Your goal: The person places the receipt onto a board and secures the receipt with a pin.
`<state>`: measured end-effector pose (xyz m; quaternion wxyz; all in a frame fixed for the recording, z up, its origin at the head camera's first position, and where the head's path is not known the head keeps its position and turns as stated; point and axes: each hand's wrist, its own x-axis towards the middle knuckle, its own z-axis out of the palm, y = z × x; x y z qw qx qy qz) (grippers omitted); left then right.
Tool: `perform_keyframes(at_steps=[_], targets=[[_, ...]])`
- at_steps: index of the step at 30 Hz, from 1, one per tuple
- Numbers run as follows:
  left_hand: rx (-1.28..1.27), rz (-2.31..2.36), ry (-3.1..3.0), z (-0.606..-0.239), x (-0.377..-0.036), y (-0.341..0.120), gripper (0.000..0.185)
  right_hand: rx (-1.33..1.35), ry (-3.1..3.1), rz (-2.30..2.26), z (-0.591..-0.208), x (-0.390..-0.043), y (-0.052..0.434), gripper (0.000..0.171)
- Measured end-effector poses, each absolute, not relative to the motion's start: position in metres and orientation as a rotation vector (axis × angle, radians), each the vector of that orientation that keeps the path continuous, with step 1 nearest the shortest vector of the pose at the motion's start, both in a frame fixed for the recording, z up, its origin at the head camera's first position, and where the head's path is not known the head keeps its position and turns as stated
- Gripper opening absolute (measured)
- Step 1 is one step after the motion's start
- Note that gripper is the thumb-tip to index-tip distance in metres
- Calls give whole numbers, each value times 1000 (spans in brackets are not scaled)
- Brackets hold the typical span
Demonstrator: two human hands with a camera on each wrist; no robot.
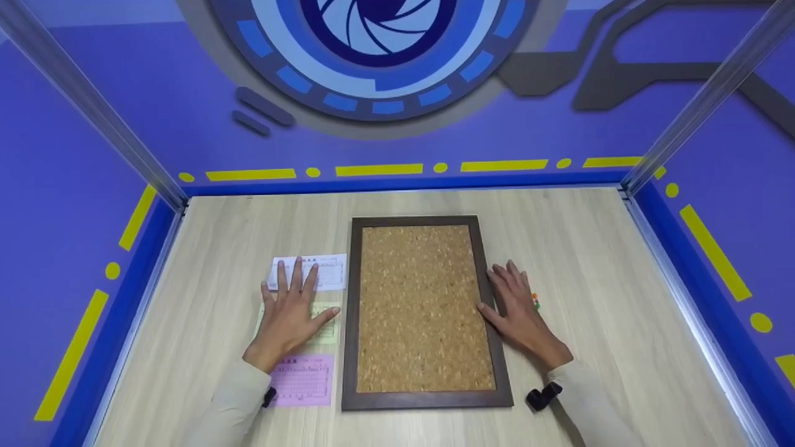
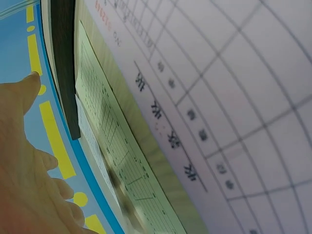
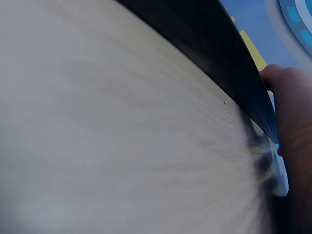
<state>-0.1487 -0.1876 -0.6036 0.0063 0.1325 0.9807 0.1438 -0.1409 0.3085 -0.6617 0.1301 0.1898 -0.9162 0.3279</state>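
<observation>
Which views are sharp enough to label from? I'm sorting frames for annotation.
Head view: evenly lit and sharp, cork board and both hands clear. Left wrist view: pink slip readable, curved by the lens. Right wrist view: blurred, only the board's dark frame discernible.

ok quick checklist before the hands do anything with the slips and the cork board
1. Cork board flat on the table: ok.
2. Left hand flat on the green slip, fingertips on the white slip: ok.
3. Pink slip uncovered: not ok, the wrist overlaps a corner.
4. Right hand beside the board's frame, thumb touching it: ok.
5. Small coloured pins by the right hand, number: cannot tell.
</observation>
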Motion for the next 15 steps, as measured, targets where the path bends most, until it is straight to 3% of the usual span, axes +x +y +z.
perform_keyframes(at_steps=[15], targets=[[327, 548, 3027, -610, -146, -206, 107, 636, -2638, 931, -664, -139, 311, 66]])
